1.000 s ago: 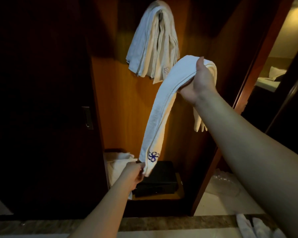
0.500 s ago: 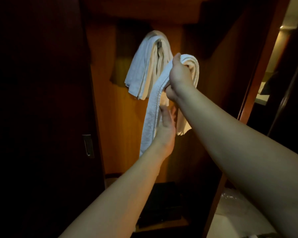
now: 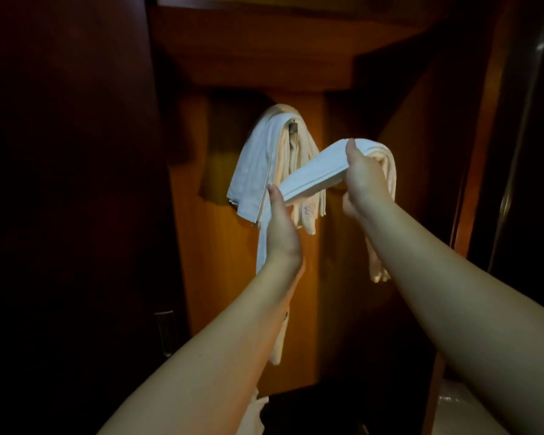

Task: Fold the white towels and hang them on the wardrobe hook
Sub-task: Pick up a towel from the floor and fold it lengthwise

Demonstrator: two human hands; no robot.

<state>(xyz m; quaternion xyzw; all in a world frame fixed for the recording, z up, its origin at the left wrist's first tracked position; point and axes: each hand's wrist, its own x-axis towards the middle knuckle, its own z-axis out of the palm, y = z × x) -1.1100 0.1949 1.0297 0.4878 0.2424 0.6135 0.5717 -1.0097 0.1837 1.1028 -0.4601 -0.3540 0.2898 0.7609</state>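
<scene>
both hands (image 3: 324,196) grip the folded towel (image 3: 311,177), its long axis slanting up-right, just below-right of the hook (image 3: 293,128); right hand (image 3: 363,180) nearer.

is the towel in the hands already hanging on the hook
No, the folded towel is stretched between the left hand and right hand, in front of the hook, which holds other towels.

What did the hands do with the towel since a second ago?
The left hand let go of the towel's bottom end, came up and now grips the folded towel near its middle. The right hand kept its grip on the top and raised it toward the hook. The towels already hanging stayed as they were.
</scene>
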